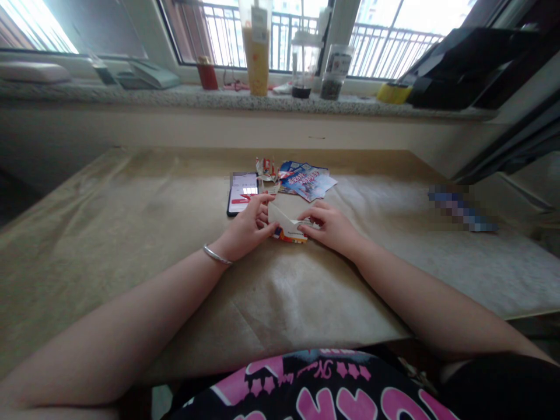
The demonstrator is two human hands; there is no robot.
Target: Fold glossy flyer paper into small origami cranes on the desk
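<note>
A folded sheet of paper (284, 220), whitish on the face turned up and printed in orange, red and blue along its near edge, is held just over the table in front of me. My left hand (248, 228) grips its left side, with the thumb on the near edge and the fingers behind. At the right side, my right hand (330, 227) pinches the paper between thumb and curled fingers. Just beyond the paper lie a folded red-and-white paper piece (266, 169) and a fanned pile of blue printed leaflets (308, 181).
A phone (236, 201) with a lit screen lies left of the papers. The table (144, 233) has a shiny beige cover. A blurred bluish item (461, 210) lies far right. Bottles and cups, including a tall yellow-filled container (258, 64), line the stone windowsill (210, 100).
</note>
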